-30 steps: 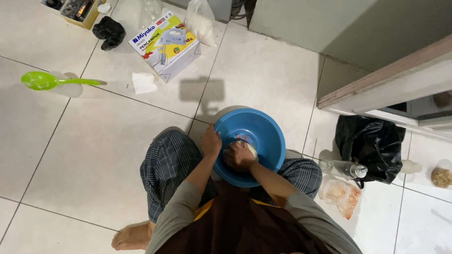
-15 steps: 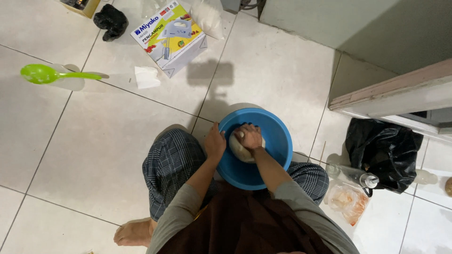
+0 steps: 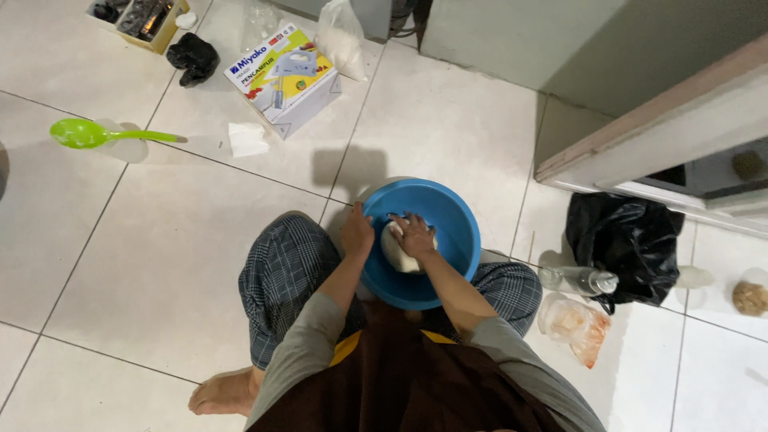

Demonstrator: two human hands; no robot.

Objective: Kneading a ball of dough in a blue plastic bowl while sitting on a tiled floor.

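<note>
A blue plastic bowl (image 3: 448, 210) sits on the tiled floor between my knees. A pale lump of dough (image 3: 394, 250) lies inside it. My right hand (image 3: 413, 233) presses down on top of the dough, fingers spread over it. At the bowl's left side, my left hand (image 3: 357, 233) grips the rim. I sit on the floor in checked trousers with a brown apron over my lap.
A green ladle (image 3: 88, 134) lies at the far left, with a crumpled tissue (image 3: 247, 138) and a hand-mixer box (image 3: 282, 77) beyond the bowl. A black bag (image 3: 630, 239), a clear bottle (image 3: 578, 280) and a small plastic bag (image 3: 574, 324) sit to the right, below a door frame (image 3: 640, 128).
My right hand has shifted on the dough, working it inside the bowl. My left hand has stayed on the rim. The view has drifted slightly.
</note>
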